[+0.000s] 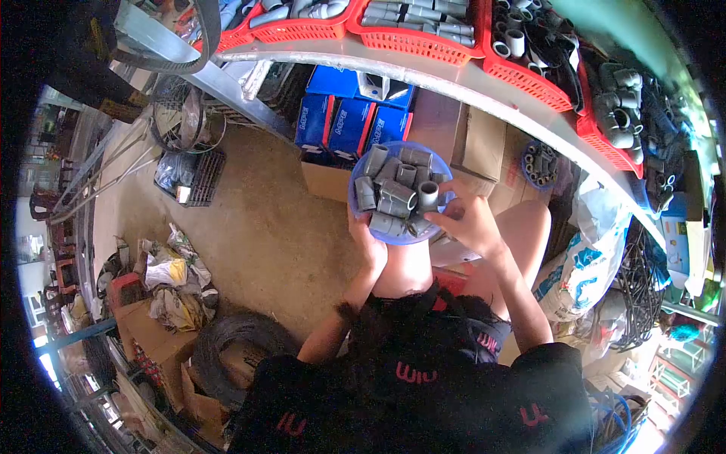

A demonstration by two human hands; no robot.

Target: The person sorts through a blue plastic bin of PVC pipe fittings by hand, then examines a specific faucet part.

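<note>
A seated person's left hand [368,244] grips the rim of a blue bowl [361,214] of grey pipe fittings [397,194] above the knees, while the right hand's [470,222] fingers pinch one fitting [428,194] below shelved red baskets [423,38].

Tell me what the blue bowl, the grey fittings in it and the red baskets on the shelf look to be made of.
Round blue bowl: probably plastic, with a thin, smooth, evenly coloured rim.
Short grey pipe fittings: likely PVC, matte grey, hollow and moulded.
Red mesh baskets: likely plastic, with a moulded lattice wall.
Left hand supports the bowl; right hand touches the fittings.
</note>
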